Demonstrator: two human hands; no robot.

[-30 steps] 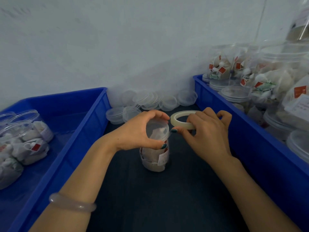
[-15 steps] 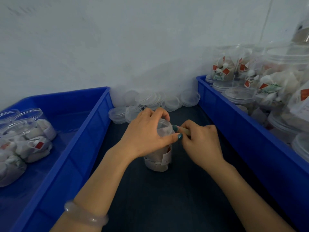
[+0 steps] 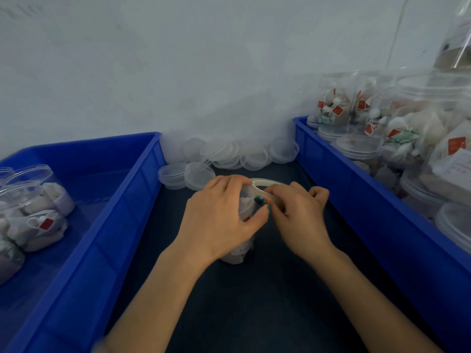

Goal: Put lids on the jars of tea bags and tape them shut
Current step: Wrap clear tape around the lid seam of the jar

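Observation:
A clear jar of tea bags [image 3: 245, 206] stands on the dark mat between two blue bins. My left hand [image 3: 219, 217] wraps round its top from the left, thumb on the near side. My right hand [image 3: 299, 212] holds a cream roll of tape [image 3: 262, 182] right against the jar's lid edge, forefinger and thumb pinching beside my left thumb. The roll's far arc shows above both hands. Most of the jar is hidden behind my left hand; only its base [image 3: 233, 258] and a strip of the wall show.
A heap of loose clear lids [image 3: 229, 155] lies against the wall behind the jar. The left blue bin [image 3: 142, 179] holds lidded jars [image 3: 33, 215] lying on their sides. The right blue bin [image 3: 331, 159] is stacked with jars of tea bags [image 3: 397, 131].
My left hand turned over the jar's top, from a side grip to covering it. My right hand brought the tape roll in against the lid edge and shifted it slightly round.

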